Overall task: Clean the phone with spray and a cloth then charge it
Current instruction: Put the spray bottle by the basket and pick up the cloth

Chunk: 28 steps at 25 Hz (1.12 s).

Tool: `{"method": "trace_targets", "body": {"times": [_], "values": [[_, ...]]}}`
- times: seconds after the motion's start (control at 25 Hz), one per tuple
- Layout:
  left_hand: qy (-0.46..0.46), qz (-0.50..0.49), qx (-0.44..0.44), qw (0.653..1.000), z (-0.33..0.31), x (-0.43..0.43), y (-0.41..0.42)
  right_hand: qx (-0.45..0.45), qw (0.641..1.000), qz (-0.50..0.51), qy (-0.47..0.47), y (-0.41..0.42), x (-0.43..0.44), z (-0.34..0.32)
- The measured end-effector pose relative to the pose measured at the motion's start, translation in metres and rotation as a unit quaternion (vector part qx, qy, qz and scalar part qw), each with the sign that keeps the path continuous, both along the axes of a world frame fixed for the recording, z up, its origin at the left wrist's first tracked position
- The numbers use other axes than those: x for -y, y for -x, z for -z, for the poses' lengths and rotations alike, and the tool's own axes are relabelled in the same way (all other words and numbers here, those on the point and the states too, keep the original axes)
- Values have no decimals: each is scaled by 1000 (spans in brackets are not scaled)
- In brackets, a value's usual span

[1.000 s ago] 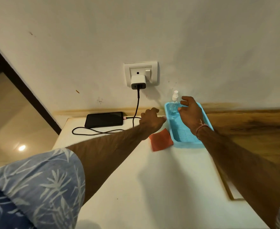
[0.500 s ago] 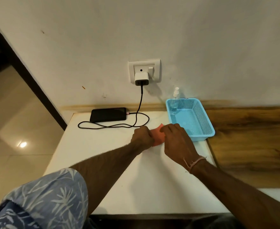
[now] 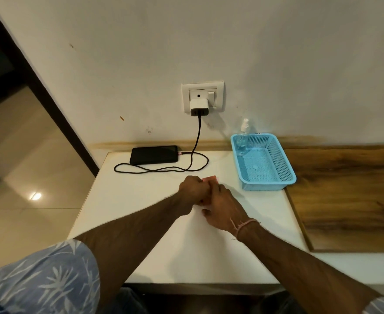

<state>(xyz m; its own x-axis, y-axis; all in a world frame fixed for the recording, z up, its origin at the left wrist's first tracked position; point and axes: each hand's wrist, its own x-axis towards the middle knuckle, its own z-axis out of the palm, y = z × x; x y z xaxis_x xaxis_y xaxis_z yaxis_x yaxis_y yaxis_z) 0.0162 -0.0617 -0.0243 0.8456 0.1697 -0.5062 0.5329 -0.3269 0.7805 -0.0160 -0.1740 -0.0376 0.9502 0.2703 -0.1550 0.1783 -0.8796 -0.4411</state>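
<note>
Head view: left hand (image 3: 193,189), right hand (image 3: 223,206) on cloth (image 3: 211,178), midway between table (image 3: 136,223) edges

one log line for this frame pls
step: cloth handling | left hand: grips cloth | right hand: grips cloth | phone: on cable | spray bottle: upright in basket

**A:** what's seen on the white table (image 3: 141,223)?

**B:** an orange cloth (image 3: 210,178) is gripped by the left hand (image 3: 194,189) and the right hand (image 3: 222,205), mid-table — it's mostly hidden by curled fingers.

**A:** and the phone?

**B:** the black phone (image 3: 154,154) is laid flat at the back edge. A black cable (image 3: 163,169) is plugged into it and looped up to the white charger (image 3: 199,107) in the wall socket (image 3: 218,87). A clear spray bottle (image 3: 243,137) is stood upright in the blue basket (image 3: 268,184) — back-left corner.
</note>
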Motion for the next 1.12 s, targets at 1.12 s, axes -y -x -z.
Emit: {"method": "trace_targets", "body": {"times": [1.12], "values": [[105, 21, 92, 990, -1, 88, -80, 145, 949, -45, 275, -157, 130, 5]]}}
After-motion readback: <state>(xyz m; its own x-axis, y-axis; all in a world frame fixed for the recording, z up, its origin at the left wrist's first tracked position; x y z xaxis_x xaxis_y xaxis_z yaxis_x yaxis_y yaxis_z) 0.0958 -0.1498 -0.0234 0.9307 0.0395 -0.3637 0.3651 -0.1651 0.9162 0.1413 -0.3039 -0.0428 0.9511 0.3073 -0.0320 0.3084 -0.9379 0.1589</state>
